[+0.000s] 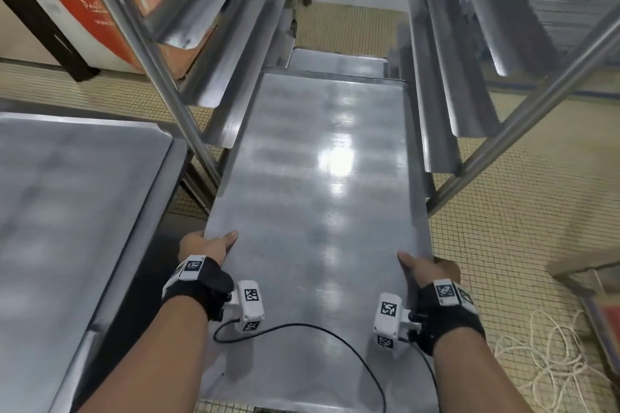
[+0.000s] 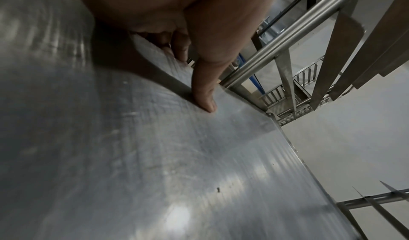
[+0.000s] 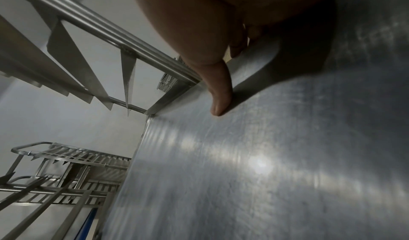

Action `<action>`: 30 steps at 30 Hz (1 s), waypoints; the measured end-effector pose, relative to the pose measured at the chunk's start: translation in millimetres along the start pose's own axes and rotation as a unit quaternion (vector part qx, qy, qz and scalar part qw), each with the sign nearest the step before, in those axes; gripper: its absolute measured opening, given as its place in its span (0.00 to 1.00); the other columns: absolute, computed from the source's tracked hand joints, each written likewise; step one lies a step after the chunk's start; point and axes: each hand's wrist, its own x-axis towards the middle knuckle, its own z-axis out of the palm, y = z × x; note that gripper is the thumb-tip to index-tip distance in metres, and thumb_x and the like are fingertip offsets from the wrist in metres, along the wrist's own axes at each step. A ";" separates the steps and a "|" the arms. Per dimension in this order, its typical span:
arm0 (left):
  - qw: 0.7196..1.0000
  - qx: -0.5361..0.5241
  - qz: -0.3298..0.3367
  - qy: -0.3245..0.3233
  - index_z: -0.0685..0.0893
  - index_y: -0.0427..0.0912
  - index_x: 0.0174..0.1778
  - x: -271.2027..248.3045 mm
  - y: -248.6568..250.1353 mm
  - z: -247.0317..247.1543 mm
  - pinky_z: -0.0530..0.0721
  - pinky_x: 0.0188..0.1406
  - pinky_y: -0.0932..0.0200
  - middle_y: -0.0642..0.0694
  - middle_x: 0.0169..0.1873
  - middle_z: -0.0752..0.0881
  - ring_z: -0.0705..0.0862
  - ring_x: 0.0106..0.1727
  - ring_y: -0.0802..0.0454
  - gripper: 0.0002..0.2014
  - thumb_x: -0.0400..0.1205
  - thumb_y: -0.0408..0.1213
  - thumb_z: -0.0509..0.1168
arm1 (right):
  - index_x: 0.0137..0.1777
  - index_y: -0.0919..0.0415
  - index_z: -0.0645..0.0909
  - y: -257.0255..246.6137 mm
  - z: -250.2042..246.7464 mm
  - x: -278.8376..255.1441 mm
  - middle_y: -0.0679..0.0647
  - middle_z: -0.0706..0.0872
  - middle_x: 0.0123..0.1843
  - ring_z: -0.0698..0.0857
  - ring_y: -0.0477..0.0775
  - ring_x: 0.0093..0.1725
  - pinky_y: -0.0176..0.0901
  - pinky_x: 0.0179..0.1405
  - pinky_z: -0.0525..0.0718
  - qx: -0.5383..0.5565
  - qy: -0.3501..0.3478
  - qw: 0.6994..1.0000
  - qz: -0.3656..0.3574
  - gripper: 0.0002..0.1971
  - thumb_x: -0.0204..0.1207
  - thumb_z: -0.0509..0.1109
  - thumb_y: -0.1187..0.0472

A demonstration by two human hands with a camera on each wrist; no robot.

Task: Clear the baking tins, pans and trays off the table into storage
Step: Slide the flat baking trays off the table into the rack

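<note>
A long flat metal baking tray point(image 1: 318, 178) lies lengthwise between the side rails of a steel rack point(image 1: 161, 54), its far end inside the rack. My left hand point(image 1: 208, 245) grips its left edge, thumb on top point(image 2: 205, 102), other fingers hidden under the edge. My right hand point(image 1: 426, 270) grips the right edge the same way, thumb point(image 3: 220, 105) pressed on the tray point(image 3: 276, 165) surface. In the left wrist view the tray point(image 2: 177, 156) fills the frame. A second tray point(image 1: 335, 60) sits lower in the rack beyond it.
Angled steel rails point(image 1: 446, 84) line both sides of the rack. A steel table point(image 1: 67, 211) stands at the left. Tiled floor point(image 1: 503, 261) lies below, with a coil of white cord point(image 1: 550, 355) at the right. More stacked trays point(image 1: 570, 3) sit top right.
</note>
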 end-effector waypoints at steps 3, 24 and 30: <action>1.000 -0.012 0.004 0.008 0.82 0.30 0.68 9.4 13.4 13.8 0.76 0.55 0.54 0.33 0.61 0.87 0.85 0.58 0.36 0.27 0.76 0.37 0.79 | 0.49 0.65 0.77 -14.7 6.0 14.3 0.62 0.83 0.44 0.83 0.65 0.46 0.53 0.54 0.83 -0.002 0.003 1.000 -0.006 0.20 0.67 0.84 0.57; 0.998 0.054 -0.024 0.011 0.68 0.30 0.79 84.3 100.3 61.9 0.76 0.70 0.44 0.33 0.76 0.76 0.78 0.72 0.31 0.41 0.77 0.48 0.77 | 0.50 0.70 0.72 -99.6 48.8 81.4 0.59 0.79 0.42 0.79 0.62 0.43 0.44 0.42 0.76 -0.061 0.027 0.998 -0.012 0.21 0.75 0.74 0.53; 0.990 0.134 0.015 -0.036 0.69 0.28 0.79 71.6 100.3 49.9 0.77 0.64 0.45 0.31 0.72 0.79 0.80 0.68 0.30 0.40 0.80 0.53 0.72 | 0.67 0.70 0.80 -93.2 47.5 75.1 0.65 0.84 0.66 0.83 0.65 0.66 0.50 0.60 0.80 -0.128 0.025 0.989 -0.070 0.28 0.79 0.70 0.46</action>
